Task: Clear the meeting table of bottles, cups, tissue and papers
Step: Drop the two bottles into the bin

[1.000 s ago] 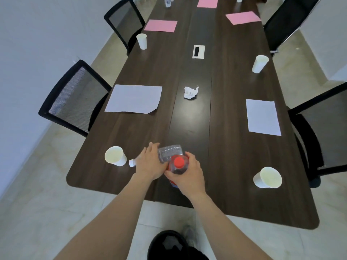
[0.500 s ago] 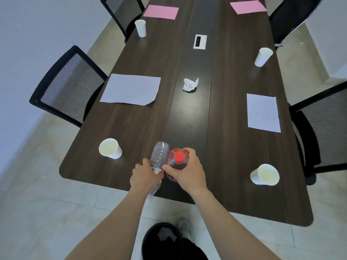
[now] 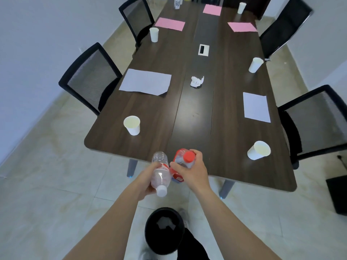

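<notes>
Head view: a clear bottle with a white cap lies in the left hand, whose fingers wrap its middle. Its long axis runs from the worktop edge back toward the person, cap end nearest the body. Touching it on the right is a red-capped bottle, gripped round the shoulder by the right hand and held roughly upright, cap tilted up at the camera. Both bottles are off the worktop, held in the air just past its near edge.

A black bin stands on the floor below the hands and a little nearer the person. The drop therefore seems to call for drawing both bottles back and down. The left hand looks slightly nearer the opening, and its bottle already points cap-first that way.

Farther out, the worktop carries a cup at near left and another cup at near right. A crumpled tissue lies on the centre strip, between a white paper and a second white paper. More cups and pink sheets lie beyond, so most of the clearing appears undone.
</notes>
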